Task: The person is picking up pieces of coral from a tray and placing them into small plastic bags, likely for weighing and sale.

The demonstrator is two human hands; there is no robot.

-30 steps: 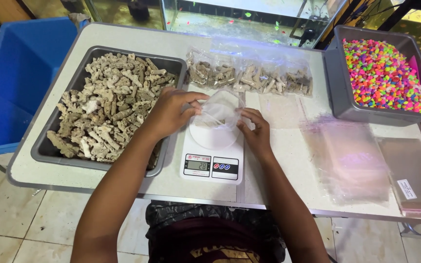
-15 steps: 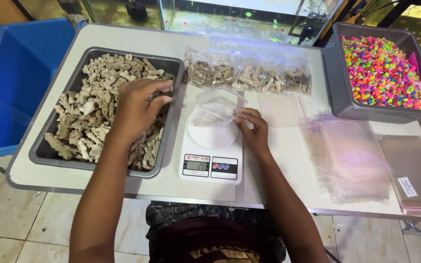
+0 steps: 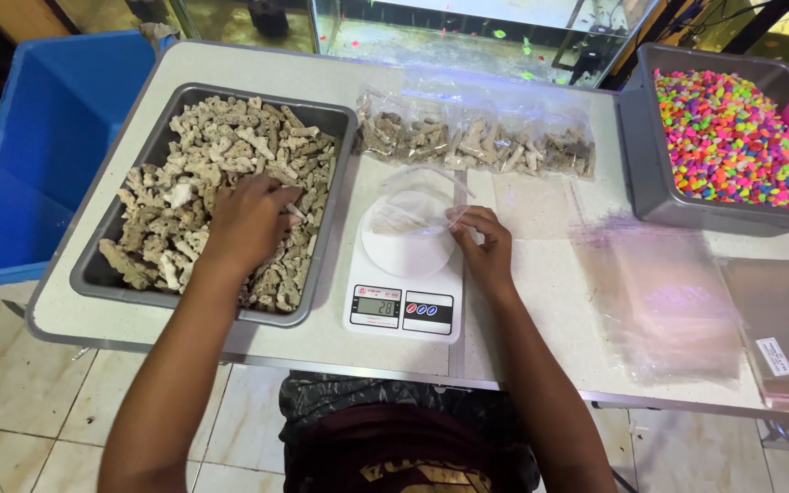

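Item: my left hand (image 3: 247, 224), grip curled down among pale coral pieces (image 3: 203, 173) in the grey tray (image 3: 329, 219); what it holds I cannot tell. Item: right hand (image 3: 484, 248), pinching a clear bag (image 3: 413, 215) on the white scale (image 3: 404, 310), just right of the tray on the bench (image 3: 522, 301).

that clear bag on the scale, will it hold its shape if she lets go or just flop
Probably flop: the clear bag looks thin and crinkled, sagging on the scale while the right hand pinches its edge. It seems very light, so a nudge could slide it. The left hand rests in the coral pieces.
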